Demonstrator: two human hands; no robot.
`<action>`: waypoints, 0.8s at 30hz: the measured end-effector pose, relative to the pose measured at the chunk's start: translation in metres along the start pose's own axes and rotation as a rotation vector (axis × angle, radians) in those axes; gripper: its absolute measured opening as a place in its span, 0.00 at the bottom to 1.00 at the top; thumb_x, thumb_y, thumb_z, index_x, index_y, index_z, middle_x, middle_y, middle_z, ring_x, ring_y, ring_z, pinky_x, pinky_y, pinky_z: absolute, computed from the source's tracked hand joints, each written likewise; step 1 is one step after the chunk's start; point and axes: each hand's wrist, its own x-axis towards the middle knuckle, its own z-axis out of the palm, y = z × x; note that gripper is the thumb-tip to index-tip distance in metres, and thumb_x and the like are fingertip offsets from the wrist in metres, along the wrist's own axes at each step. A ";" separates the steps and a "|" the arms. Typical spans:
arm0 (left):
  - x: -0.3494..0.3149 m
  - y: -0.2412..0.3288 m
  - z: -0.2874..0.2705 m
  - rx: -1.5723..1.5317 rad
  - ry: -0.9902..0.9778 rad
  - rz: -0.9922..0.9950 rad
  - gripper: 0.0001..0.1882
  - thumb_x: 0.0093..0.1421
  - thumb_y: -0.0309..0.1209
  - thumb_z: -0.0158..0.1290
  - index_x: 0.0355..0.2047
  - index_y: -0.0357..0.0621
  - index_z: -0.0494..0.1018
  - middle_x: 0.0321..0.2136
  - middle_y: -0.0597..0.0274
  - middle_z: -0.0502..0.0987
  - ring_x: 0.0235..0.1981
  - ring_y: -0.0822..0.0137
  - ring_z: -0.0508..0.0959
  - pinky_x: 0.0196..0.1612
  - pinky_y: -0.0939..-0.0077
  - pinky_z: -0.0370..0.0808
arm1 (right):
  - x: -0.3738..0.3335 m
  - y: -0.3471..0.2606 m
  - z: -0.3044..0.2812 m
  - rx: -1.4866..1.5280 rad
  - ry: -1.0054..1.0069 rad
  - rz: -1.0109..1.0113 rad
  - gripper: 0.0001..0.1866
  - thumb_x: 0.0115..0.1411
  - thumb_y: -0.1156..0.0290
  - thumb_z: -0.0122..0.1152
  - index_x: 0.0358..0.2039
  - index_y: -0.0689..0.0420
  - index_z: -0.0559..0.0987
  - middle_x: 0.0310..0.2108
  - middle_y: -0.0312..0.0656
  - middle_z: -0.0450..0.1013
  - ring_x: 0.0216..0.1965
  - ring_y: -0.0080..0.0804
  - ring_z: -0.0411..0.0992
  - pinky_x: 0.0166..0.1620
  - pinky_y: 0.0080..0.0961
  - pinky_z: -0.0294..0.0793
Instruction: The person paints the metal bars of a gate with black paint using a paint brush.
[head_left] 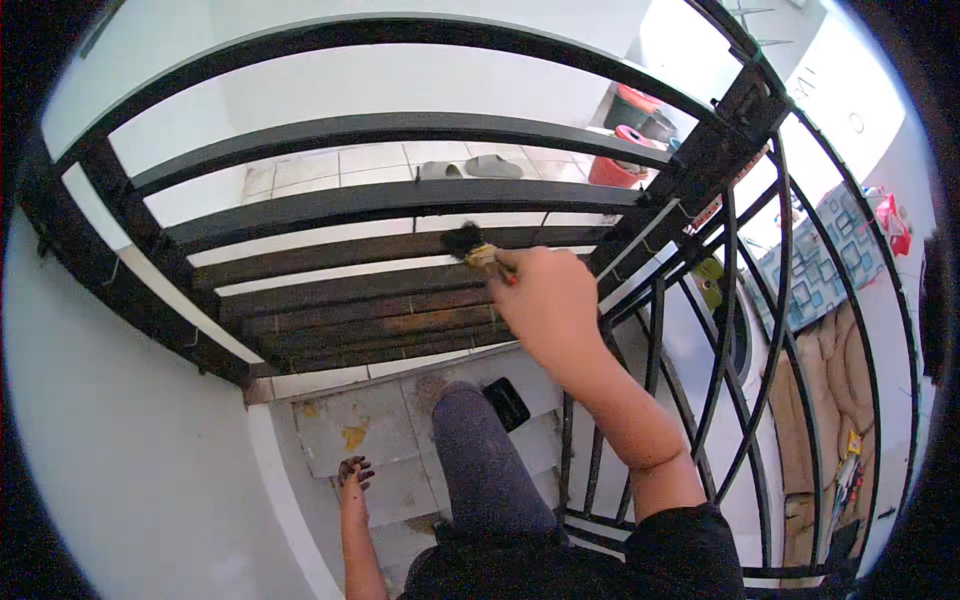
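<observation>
My right hand (548,300) is closed round the handle of a paintbrush (464,241) with dark, paint-loaded bristles. The bristles are at one of the lower slats of a dark slatted gate (400,200); whether they touch it I cannot tell. Upper slats look evenly black, while some lower ones (430,318) show brown patches. Down by my left side, my left hand (355,472) hangs over the steps with dark smears on it, its fingers apart and nothing visible in them. A small black tray (507,403) lies on the step beside my knee.
Black metal railing (740,370) curves along the right, with a patterned cloth (825,255) and brown cushions (845,370) beyond. Behind the gate are grey slippers (494,166) and a red bucket (617,170) on tiles. A white wall (130,400) stands left.
</observation>
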 end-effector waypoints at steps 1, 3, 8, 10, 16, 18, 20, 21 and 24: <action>0.001 -0.001 -0.003 -0.001 0.016 -0.006 0.13 0.65 0.40 0.47 0.46 0.52 0.73 0.39 0.64 0.80 0.36 0.68 0.78 0.39 0.72 0.68 | -0.001 -0.003 -0.002 -0.003 -0.001 0.002 0.10 0.54 0.62 0.61 0.27 0.56 0.82 0.24 0.50 0.76 0.29 0.50 0.77 0.36 0.43 0.77; -0.001 -0.004 -0.008 -0.009 0.038 -0.013 0.13 0.65 0.41 0.48 0.46 0.52 0.73 0.39 0.64 0.80 0.36 0.68 0.78 0.38 0.72 0.68 | -0.002 0.006 -0.010 -0.058 0.004 0.094 0.12 0.55 0.61 0.60 0.32 0.53 0.84 0.25 0.50 0.77 0.30 0.50 0.77 0.37 0.42 0.76; -0.017 -0.023 -0.029 -0.009 0.086 -0.063 0.13 0.65 0.40 0.47 0.47 0.52 0.72 0.39 0.64 0.79 0.37 0.69 0.78 0.39 0.71 0.68 | -0.003 0.016 0.006 -0.130 0.034 0.155 0.11 0.54 0.62 0.60 0.32 0.53 0.84 0.25 0.50 0.77 0.30 0.50 0.77 0.37 0.42 0.76; -0.023 -0.024 -0.022 -0.029 0.076 -0.066 0.13 0.65 0.39 0.47 0.47 0.52 0.72 0.39 0.64 0.79 0.37 0.69 0.78 0.40 0.71 0.68 | -0.004 -0.008 0.003 -0.057 0.006 0.082 0.11 0.54 0.62 0.60 0.32 0.53 0.84 0.25 0.50 0.77 0.30 0.50 0.77 0.37 0.42 0.76; -0.036 -0.028 -0.028 -0.073 0.090 -0.039 0.13 0.65 0.38 0.46 0.48 0.52 0.72 0.40 0.65 0.79 0.38 0.69 0.78 0.40 0.70 0.69 | -0.001 -0.039 0.022 0.009 -0.035 -0.038 0.11 0.52 0.63 0.61 0.34 0.52 0.84 0.27 0.50 0.77 0.32 0.49 0.77 0.38 0.42 0.76; -0.035 -0.028 -0.031 -0.090 0.102 -0.062 0.13 0.65 0.38 0.46 0.48 0.52 0.72 0.40 0.65 0.79 0.38 0.69 0.78 0.40 0.70 0.69 | -0.003 -0.019 0.013 -0.054 0.000 0.036 0.11 0.51 0.63 0.62 0.33 0.52 0.84 0.27 0.49 0.77 0.32 0.49 0.77 0.39 0.42 0.77; -0.039 -0.016 -0.029 -0.109 0.161 -0.067 0.13 0.65 0.38 0.46 0.48 0.51 0.72 0.40 0.65 0.79 0.37 0.69 0.78 0.40 0.71 0.69 | -0.006 0.006 -0.002 -0.051 0.000 0.100 0.11 0.51 0.63 0.61 0.33 0.53 0.85 0.27 0.49 0.78 0.33 0.48 0.77 0.39 0.41 0.77; -0.038 -0.018 -0.035 -0.115 0.166 -0.064 0.13 0.65 0.38 0.46 0.48 0.51 0.72 0.40 0.65 0.79 0.37 0.69 0.78 0.40 0.71 0.69 | -0.003 0.012 -0.002 -0.101 0.022 0.145 0.11 0.51 0.64 0.61 0.33 0.53 0.85 0.28 0.49 0.78 0.33 0.48 0.78 0.39 0.41 0.77; -0.037 -0.015 -0.041 -0.165 0.203 -0.021 0.14 0.65 0.40 0.48 0.47 0.51 0.73 0.40 0.65 0.79 0.38 0.69 0.78 0.41 0.71 0.68 | -0.002 0.014 0.007 -0.098 0.050 0.090 0.11 0.51 0.64 0.61 0.33 0.53 0.85 0.28 0.51 0.78 0.33 0.49 0.77 0.39 0.41 0.77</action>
